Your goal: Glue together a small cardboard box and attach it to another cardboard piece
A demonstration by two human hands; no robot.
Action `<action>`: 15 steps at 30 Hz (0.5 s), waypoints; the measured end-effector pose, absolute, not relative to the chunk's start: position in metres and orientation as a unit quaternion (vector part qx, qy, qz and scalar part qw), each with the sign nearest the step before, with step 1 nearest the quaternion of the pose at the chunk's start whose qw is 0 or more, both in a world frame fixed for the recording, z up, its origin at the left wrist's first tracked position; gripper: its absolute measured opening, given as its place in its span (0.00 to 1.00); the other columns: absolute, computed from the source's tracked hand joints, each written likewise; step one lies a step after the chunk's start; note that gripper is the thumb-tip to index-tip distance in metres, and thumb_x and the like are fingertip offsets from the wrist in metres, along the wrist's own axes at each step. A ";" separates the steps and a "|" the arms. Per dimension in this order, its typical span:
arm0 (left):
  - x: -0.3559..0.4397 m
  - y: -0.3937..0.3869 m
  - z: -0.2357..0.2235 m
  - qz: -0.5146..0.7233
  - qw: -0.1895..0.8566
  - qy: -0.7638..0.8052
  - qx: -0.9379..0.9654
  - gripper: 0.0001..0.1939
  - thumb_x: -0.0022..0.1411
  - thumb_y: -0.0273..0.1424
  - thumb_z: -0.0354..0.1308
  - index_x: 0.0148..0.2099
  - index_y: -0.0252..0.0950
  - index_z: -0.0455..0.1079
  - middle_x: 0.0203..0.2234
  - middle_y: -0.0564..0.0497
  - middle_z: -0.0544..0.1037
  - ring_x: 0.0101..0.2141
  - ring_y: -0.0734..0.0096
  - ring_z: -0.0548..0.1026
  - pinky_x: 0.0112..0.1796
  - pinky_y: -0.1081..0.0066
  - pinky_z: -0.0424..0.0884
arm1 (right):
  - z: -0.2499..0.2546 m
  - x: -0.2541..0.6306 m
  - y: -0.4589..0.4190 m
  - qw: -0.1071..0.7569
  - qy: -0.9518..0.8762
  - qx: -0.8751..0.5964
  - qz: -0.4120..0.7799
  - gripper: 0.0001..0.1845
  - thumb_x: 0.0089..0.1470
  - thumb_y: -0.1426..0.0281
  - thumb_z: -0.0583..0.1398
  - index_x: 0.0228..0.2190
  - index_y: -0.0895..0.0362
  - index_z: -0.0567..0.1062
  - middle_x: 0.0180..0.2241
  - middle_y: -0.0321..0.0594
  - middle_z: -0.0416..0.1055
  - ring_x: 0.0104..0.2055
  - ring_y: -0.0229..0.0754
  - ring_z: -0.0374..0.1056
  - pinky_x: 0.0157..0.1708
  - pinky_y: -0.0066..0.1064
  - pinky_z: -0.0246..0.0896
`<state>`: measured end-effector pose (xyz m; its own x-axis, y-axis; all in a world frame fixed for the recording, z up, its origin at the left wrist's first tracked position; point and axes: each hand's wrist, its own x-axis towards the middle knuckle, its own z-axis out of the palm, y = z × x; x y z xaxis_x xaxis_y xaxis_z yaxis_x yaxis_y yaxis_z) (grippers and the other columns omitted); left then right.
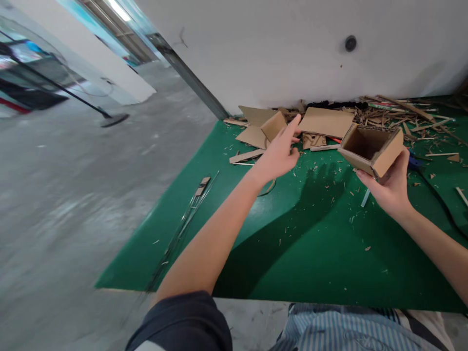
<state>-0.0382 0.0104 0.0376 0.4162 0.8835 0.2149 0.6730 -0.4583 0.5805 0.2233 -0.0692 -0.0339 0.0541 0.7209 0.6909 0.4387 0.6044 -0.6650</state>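
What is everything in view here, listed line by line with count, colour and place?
open cardboard box: one, brown, held up in the right hand
cardboard sheets: several, brown, by the wall, in front of the left fingertips
cardboard strips and scraps: many, brown, far right along the wall
green mat: one, covers the floor under both hands
metal rods: a few, grey, left edge of the mat
black cable: one, right side of the mat
wall: white, behind the mat
left hand: open, reaching toward the sheets
right hand: gripping the box from below
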 end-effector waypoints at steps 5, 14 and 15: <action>-0.009 -0.021 0.036 0.277 0.373 0.334 0.820 0.41 0.65 0.37 0.55 0.72 0.49 0.36 0.68 0.43 0.56 0.65 0.52 0.63 0.59 0.53 0.69 | -0.035 0.220 -0.070 0.601 -0.641 -0.437 0.191 0.37 0.54 0.60 0.65 0.58 0.50 0.53 0.59 0.55 0.62 0.60 0.50 0.67 0.53 0.46 0.71; 0.030 -0.056 0.021 0.382 0.390 0.414 0.728 0.58 0.48 0.65 0.59 0.70 0.48 0.35 0.69 0.38 0.48 0.67 0.44 0.56 0.60 0.46 0.68 | -0.049 0.198 -0.070 0.630 -0.606 -0.455 0.170 0.39 0.51 0.61 0.67 0.58 0.52 0.54 0.54 0.57 0.67 0.51 0.49 0.74 0.45 0.41 0.75; 0.033 -0.057 0.019 0.379 0.392 0.424 0.723 0.59 0.47 0.65 0.60 0.69 0.48 0.35 0.69 0.38 0.48 0.67 0.43 0.56 0.60 0.46 0.68 | -0.050 0.196 -0.070 0.632 -0.603 -0.457 0.166 0.39 0.51 0.62 0.67 0.57 0.52 0.54 0.54 0.57 0.67 0.50 0.48 0.74 0.44 0.40 0.75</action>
<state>0.0327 -0.0575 0.0189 0.3535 0.9104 0.2150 0.3167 -0.3327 0.8882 0.1955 -0.0699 -0.0502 0.2172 0.7619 0.6102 0.3413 0.5264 -0.7787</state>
